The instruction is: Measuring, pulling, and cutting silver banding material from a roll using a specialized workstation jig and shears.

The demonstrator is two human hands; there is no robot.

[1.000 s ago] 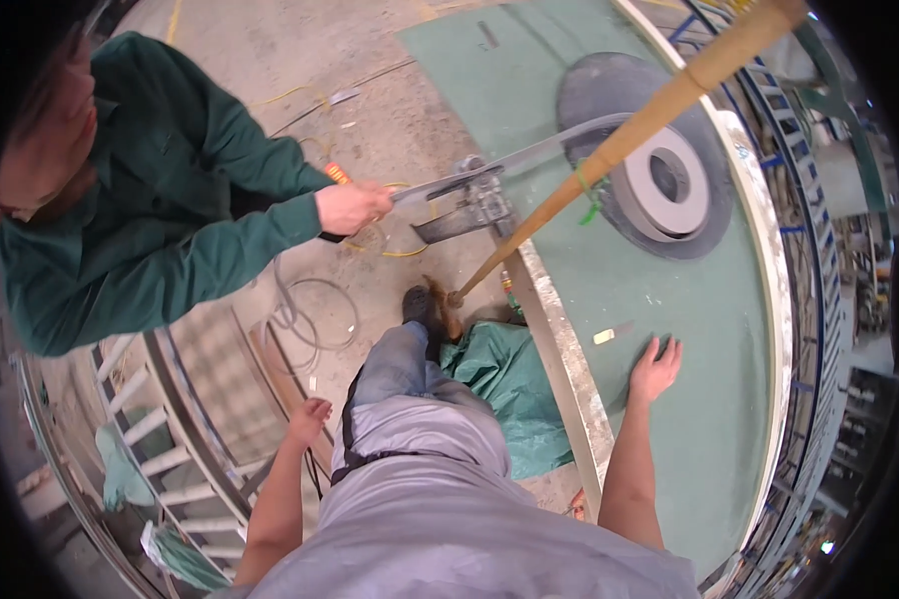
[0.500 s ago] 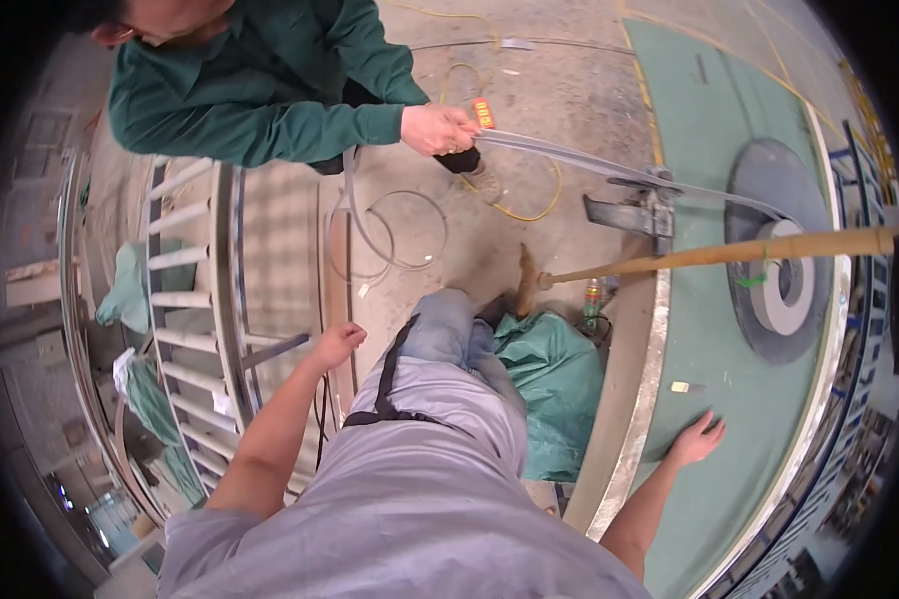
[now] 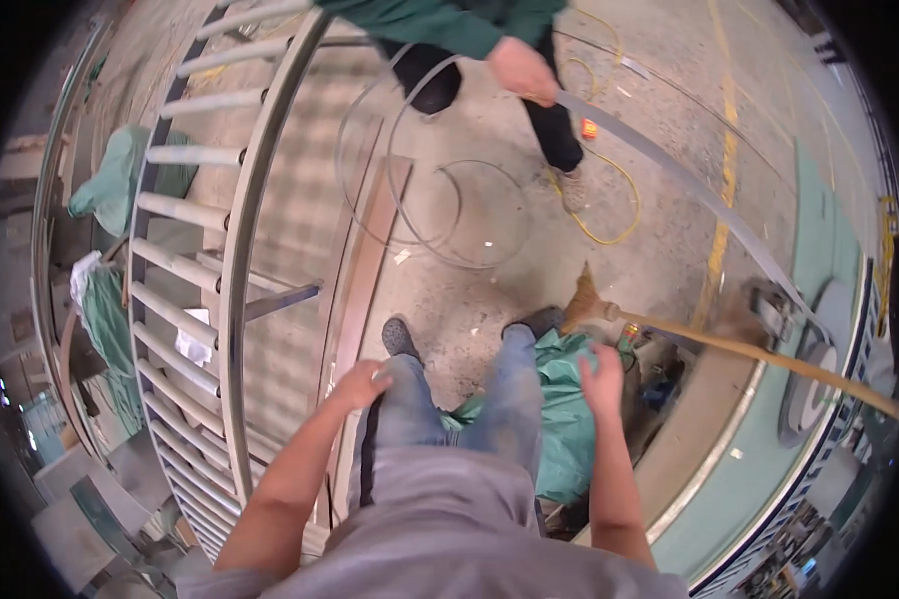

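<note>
My left hand [image 3: 363, 385] is in the air near my left thigh, its fingers curled with nothing visible in them. Over the green plastic sheeting [image 3: 566, 454], my right hand [image 3: 601, 379] hangs with fingers stretched apart, touching nothing. Across from me, a co-worker's hand [image 3: 525, 72] grips a flat grey strip [image 3: 659, 155]. That strip runs down to a grey reel [image 3: 821, 384] on the green-topped table [image 3: 759, 499] at the right. Its other side falls in wide loops [image 3: 402, 185] above the floor.
A roller conveyor [image 3: 232, 299] stands along my left. A broom [image 3: 689, 329] slants from the floor across the table edge. Long boards [image 3: 375, 235] lie beside the conveyor, and a yellow cord [image 3: 637, 205] curls near the co-worker's shoe. A bottle [image 3: 627, 337] stands by the sheeting.
My right hand has left the green table and come in front of my body. My view has swung right, so the table sits farther right and the conveyor shows more fully.
</note>
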